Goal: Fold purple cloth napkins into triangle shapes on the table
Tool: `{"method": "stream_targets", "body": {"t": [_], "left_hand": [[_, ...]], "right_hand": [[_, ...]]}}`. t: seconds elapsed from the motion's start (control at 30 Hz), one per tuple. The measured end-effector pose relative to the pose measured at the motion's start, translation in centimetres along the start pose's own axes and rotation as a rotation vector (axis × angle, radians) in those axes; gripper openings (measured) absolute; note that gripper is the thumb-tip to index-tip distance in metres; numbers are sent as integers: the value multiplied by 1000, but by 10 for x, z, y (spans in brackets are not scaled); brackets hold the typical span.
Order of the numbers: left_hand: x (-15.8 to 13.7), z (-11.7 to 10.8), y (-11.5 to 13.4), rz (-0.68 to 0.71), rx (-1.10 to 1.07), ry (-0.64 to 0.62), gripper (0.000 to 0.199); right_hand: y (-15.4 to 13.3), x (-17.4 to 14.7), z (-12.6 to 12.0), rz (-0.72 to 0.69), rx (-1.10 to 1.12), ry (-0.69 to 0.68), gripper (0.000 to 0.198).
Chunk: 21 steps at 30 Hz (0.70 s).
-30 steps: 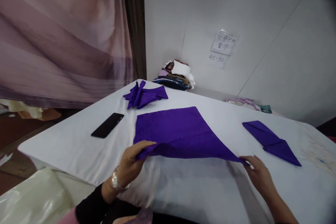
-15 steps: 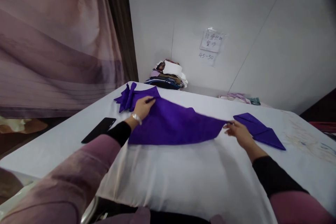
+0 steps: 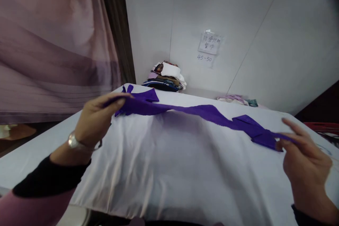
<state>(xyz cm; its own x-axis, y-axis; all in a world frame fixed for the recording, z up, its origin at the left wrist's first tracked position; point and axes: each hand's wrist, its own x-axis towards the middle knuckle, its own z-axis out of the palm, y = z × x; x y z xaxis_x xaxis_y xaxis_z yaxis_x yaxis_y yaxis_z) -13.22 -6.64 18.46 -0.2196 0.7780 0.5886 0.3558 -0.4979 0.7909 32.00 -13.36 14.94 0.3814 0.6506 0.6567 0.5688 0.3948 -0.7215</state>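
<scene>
My left hand (image 3: pixel 92 122) pinches one end of the purple cloth (image 3: pixel 203 112) and my right hand (image 3: pixel 304 155) the other, so it spans between them above the white table (image 3: pixel 180 169). I judge this step as spreading it; setting its edge straight calls for an even pull. A folded purple piece (image 3: pixel 246 119) seems to lie behind my right fingertips, though overlap blurs this.
</scene>
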Motion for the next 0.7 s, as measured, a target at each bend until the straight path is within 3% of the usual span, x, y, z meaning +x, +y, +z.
{"method": "stream_targets", "body": {"t": [0.07, 0.2, 0.3, 0.43, 0.53, 0.7], "left_hand": [[-22, -8, -21, -126, 38, -64, 25], [-59, -22, -48, -290, 96, -204, 31], [-79, -30, -54, -431, 105, -297, 37], [-94, -37, -55, -513, 107, -336, 36], [-98, -35, -61, -552, 130, -397, 33], [-92, -13, -90, -663, 86, -503, 36]], "right_hand": [[12, -20, -9, 64, 46, 1, 7], [45, -49, -30, 299, 69, -365, 23], [62, -64, -43, 480, 39, -587, 29], [65, -76, -48, 650, 55, -777, 28], [67, -76, -40, 701, 49, -844, 30], [89, -71, -7, 718, 52, -825, 35]]}}
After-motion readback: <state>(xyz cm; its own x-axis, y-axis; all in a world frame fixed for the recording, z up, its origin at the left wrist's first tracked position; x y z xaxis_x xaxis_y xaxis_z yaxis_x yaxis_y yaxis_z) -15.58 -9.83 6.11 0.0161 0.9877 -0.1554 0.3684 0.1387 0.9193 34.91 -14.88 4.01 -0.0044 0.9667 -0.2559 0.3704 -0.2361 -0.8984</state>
